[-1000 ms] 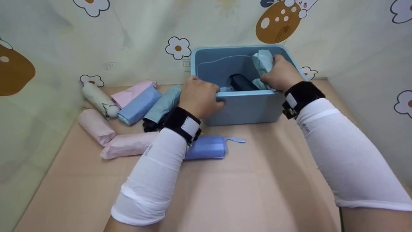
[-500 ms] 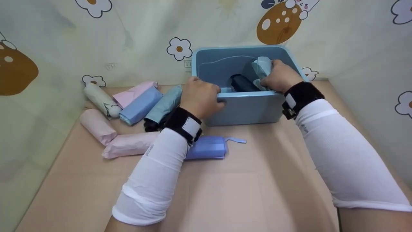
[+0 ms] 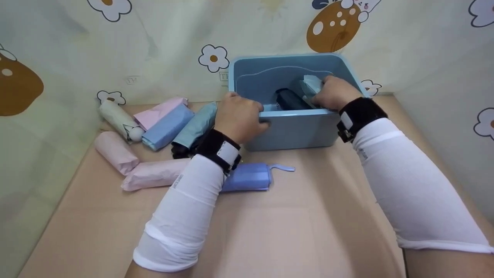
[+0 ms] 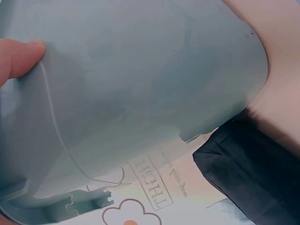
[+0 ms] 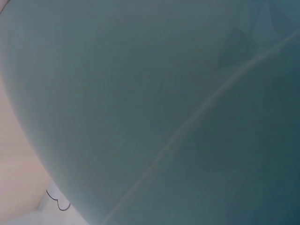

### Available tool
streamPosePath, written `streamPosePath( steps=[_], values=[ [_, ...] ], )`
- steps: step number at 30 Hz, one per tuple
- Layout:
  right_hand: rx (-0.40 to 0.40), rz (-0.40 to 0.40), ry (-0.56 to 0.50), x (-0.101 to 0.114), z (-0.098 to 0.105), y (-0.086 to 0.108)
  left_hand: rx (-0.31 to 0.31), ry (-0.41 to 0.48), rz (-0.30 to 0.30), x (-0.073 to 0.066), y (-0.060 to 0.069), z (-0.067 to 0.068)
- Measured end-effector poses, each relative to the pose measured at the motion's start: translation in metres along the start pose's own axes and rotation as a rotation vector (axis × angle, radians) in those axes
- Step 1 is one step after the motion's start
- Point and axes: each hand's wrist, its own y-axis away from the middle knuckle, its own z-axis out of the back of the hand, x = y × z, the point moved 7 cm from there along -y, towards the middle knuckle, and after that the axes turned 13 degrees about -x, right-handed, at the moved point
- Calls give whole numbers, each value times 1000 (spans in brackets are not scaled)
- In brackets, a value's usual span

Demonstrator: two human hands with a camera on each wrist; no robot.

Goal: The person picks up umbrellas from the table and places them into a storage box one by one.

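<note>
A blue bin [image 3: 289, 131] stands against the back curtain in the head view. My left hand [image 3: 239, 117] grips its front-left rim, and the thumb shows against the bin wall [image 4: 140, 84] in the left wrist view. Inside the bin's right side, my right hand [image 3: 336, 92] holds a light teal folded umbrella [image 3: 312, 85], its fingertips partly hidden. A dark folded umbrella [image 3: 291, 99] lies in the bin just left of it. The right wrist view is filled by the bin's wall [image 5: 140, 93].
Left of the bin lie folded umbrellas: cream [image 3: 117, 117], blue [image 3: 168, 126], teal [image 3: 196, 125], several pink ones [image 3: 115, 151]. A periwinkle one [image 3: 249, 177] with a strap lies in front, partly behind my left wrist. A patterned curtain [image 3: 166, 46] hangs behind.
The light teal umbrella has gone lower into the bin and tilted further left, my right hand moving slightly with it. My left hand has stayed on the rim.
</note>
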Motion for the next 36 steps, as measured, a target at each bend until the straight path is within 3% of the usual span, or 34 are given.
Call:
streamPosePath(
  steps=[11,36],
  values=[
    [32,55,66,2,0,1,-39,-45,-31,-1,2,2],
    [13,58,8,2,-1,2,-30,-29,-15,-1,1,0]
  ],
)
